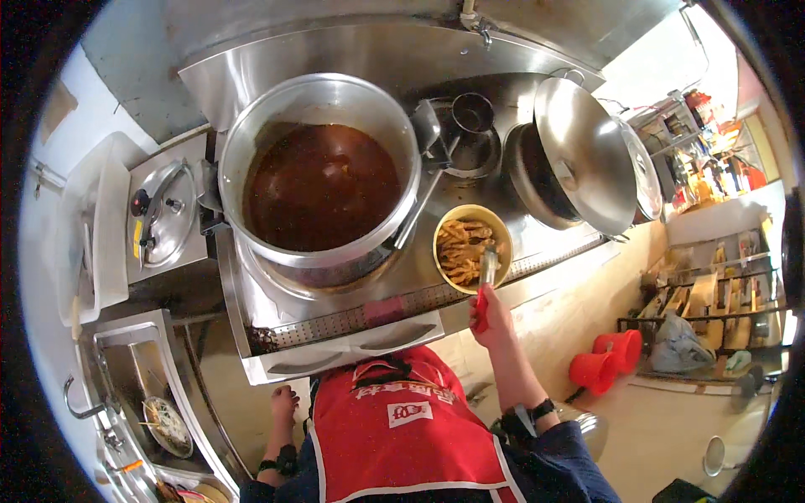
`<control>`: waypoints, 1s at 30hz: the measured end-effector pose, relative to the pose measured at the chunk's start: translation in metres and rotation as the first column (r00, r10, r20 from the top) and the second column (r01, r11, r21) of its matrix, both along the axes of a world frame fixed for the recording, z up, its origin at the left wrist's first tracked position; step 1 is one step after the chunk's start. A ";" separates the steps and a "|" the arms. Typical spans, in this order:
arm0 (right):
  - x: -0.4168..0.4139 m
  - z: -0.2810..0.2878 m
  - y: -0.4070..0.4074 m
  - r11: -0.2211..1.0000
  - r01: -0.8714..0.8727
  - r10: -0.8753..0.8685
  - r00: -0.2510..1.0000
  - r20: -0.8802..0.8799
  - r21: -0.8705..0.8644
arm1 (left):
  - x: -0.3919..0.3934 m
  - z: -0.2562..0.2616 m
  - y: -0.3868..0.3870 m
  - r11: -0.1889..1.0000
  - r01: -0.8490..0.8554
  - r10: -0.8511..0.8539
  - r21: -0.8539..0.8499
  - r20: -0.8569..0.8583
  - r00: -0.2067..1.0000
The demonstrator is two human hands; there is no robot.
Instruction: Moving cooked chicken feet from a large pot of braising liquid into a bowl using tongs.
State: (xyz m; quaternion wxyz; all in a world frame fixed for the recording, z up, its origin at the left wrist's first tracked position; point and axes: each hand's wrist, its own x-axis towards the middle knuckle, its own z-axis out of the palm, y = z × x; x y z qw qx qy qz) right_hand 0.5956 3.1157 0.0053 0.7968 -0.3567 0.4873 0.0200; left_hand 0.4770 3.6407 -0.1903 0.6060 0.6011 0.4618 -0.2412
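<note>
My right hand (492, 317) grips red-handled metal tongs (489, 270), whose tips reach into a round yellow bowl (507, 226). Brown pieces that look like cooked chicken feet (462, 248) fill much of that bowl, which stands near the front edge of the steel stove top (434, 258). Down at my side, left of the red apron (402, 446), hangs my left hand (285, 401) with curled fingers and no object visible in it. Left of the bowl is a large, deep metal pot (321, 82) of dark red-brown liquid (324, 188).
A long metal handle (418, 207) leans by the pot. Behind the bowl sits a small dark pot (473, 113); to the right, a big lid (585, 157) tilts over another pot. At left are a pressure-cooker lid (168, 214), white bin (110, 251) and sink (182, 377). Red buckets (594, 371) stand on the floor.
</note>
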 end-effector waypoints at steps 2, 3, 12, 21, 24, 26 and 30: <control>0.007 -0.010 0.004 1.000 -0.010 0.010 1.000 0.003 0.010 | 0.002 -0.001 0.010 1.000 0.022 -0.023 0.021 0.030 0.999; 0.013 -0.014 0.005 1.000 0.001 -0.001 1.000 -0.031 -0.007 | 0.001 -0.002 0.016 1.000 0.015 -0.015 -0.008 0.049 0.999; -0.005 0.016 -0.003 0.999 -0.025 0.023 0.998 -0.057 -0.034 | 0.007 0.018 -0.004 0.997 -0.044 0.044 -0.056 0.012 0.999; 0.091 0.201 -0.013 0.442 -0.238 0.487 0.873 0.009 -0.865 | -0.021 -0.002 -0.024 0.985 -0.125 0.118 -0.115 -0.067 0.991; 0.145 0.249 0.031 -0.106 -0.292 0.752 0.602 -0.268 -0.951 | -0.021 0.011 -0.031 1.000 -0.031 0.031 -0.006 0.064 0.997; 0.181 0.259 0.074 -0.453 -0.159 0.782 0.402 -0.476 -0.877 | -0.015 0.016 -0.034 0.986 -0.169 0.169 -0.008 -0.046 0.985; 0.240 0.235 0.133 -0.868 -0.051 0.486 0.123 -0.865 -0.495 | -0.011 0.033 -0.040 0.935 -0.353 0.351 -0.023 -0.081 0.933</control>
